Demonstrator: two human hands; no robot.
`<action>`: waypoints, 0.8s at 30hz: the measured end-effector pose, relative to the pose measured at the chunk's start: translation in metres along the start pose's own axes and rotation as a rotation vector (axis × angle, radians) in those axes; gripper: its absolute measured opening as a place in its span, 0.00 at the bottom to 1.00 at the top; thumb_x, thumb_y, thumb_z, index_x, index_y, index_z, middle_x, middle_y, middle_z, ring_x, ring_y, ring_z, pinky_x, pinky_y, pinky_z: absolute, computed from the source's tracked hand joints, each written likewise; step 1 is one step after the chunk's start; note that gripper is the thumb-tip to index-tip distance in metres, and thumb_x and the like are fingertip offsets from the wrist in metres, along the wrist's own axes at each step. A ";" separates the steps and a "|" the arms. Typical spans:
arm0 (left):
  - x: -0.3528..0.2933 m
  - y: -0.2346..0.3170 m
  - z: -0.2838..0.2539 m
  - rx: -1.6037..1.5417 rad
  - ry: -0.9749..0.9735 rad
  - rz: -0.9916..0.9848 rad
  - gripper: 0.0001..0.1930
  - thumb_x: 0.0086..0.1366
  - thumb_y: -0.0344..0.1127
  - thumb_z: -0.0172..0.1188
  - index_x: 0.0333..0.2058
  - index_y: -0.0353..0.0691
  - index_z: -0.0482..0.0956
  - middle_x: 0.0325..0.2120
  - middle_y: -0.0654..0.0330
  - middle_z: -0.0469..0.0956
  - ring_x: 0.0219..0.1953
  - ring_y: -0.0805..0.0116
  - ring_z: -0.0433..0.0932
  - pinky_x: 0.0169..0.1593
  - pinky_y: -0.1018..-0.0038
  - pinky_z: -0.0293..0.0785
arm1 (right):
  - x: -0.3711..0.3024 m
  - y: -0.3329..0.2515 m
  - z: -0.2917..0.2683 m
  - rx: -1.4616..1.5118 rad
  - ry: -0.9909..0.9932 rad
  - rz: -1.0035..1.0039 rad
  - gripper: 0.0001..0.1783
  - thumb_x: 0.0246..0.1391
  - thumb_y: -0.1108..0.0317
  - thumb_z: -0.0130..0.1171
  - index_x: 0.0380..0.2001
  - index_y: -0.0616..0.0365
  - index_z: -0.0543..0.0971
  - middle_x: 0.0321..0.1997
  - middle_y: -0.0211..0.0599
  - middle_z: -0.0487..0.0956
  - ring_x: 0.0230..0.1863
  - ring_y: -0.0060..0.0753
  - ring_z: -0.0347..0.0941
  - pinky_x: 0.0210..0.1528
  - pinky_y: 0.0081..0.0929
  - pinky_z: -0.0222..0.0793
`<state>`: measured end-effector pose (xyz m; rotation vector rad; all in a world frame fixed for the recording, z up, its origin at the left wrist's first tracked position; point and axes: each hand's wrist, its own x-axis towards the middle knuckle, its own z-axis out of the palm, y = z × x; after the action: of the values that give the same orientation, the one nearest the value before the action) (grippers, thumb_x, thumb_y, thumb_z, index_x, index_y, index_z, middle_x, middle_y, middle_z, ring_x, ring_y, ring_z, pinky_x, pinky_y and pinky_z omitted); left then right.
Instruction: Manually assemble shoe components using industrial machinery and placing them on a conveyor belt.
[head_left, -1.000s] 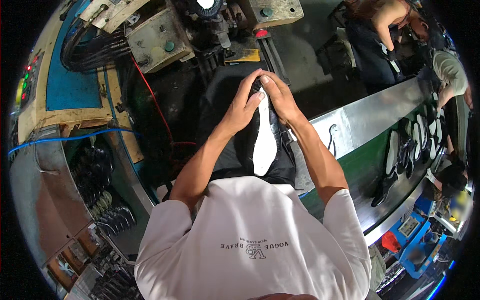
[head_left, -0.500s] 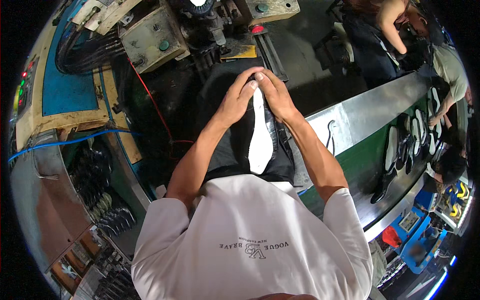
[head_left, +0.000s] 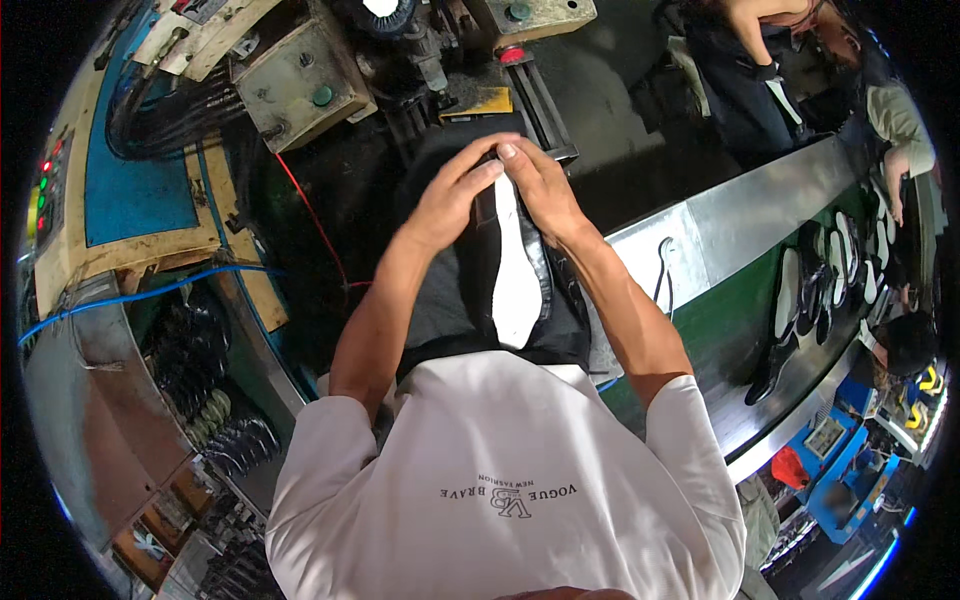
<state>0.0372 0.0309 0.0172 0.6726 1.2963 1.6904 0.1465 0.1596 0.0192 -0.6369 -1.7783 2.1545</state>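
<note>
- Machinery (head_left: 428,65) is standing beyond the lap (head_left: 430,310), where the shoe (head_left: 517,290) is lying sole-up.
- Left hand (head_left: 447,200) and right hand (head_left: 541,192) are clamping its far end.
- Risk: near end is lying unheld; uneven pressure could be twisting the shoe.
- Change: left thumb (head_left: 486,178) is resting nearer the far tip than one second earlier.

Shoe workshop, shoes (head_left: 786,292) along a metal-edged bench (head_left: 735,232), grimy machinery (head_left: 300,85), co-workers (head_left: 722,95) nearby

shoe (head_left: 517,285) over lap (head_left: 445,300), far end btwn l hand (head_left: 447,200) & r hand (head_left: 542,195), mach. (head_left: 430,70) ahead, belt (head_left: 710,335) to r
</note>
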 end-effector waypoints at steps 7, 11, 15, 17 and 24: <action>0.017 -0.010 0.004 0.006 -0.015 -0.015 0.22 0.82 0.46 0.56 0.64 0.36 0.79 0.58 0.58 0.80 0.62 0.68 0.74 0.70 0.69 0.66 | -0.003 -0.011 -0.006 0.252 0.042 0.277 0.28 0.76 0.53 0.55 0.68 0.63 0.74 0.59 0.43 0.81 0.59 0.30 0.75 0.65 0.30 0.69; 0.015 -0.013 0.002 0.177 -0.003 0.104 0.20 0.81 0.42 0.56 0.63 0.37 0.79 0.59 0.57 0.80 0.62 0.66 0.75 0.70 0.69 0.66 | -0.018 -0.011 -0.016 0.395 -0.076 0.324 0.37 0.71 0.58 0.63 0.76 0.62 0.65 0.72 0.45 0.72 0.71 0.36 0.69 0.75 0.35 0.62; 0.013 -0.016 0.002 0.195 0.006 0.075 0.23 0.81 0.44 0.56 0.65 0.37 0.77 0.62 0.56 0.78 0.64 0.66 0.72 0.71 0.67 0.64 | -0.016 0.002 -0.019 0.092 -0.127 0.173 0.43 0.67 0.61 0.68 0.79 0.61 0.61 0.76 0.49 0.69 0.75 0.41 0.65 0.78 0.36 0.57; 0.013 -0.016 0.004 0.165 0.022 0.034 0.23 0.80 0.45 0.56 0.65 0.37 0.78 0.62 0.56 0.78 0.65 0.66 0.72 0.71 0.67 0.63 | -0.020 0.012 -0.023 -0.007 -0.149 0.119 0.44 0.68 0.61 0.68 0.79 0.60 0.60 0.76 0.50 0.68 0.76 0.41 0.64 0.79 0.36 0.56; 0.010 -0.035 -0.017 0.090 0.210 -0.037 0.19 0.80 0.41 0.58 0.62 0.37 0.80 0.57 0.58 0.81 0.60 0.70 0.74 0.67 0.71 0.67 | -0.049 0.020 -0.001 -0.218 -0.022 0.163 0.55 0.63 0.54 0.73 0.80 0.66 0.54 0.80 0.63 0.61 0.79 0.52 0.61 0.80 0.40 0.56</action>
<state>0.0291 0.0342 -0.0221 0.5301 1.5303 1.7153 0.1904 0.1335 0.0074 -0.8394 -2.0573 2.0916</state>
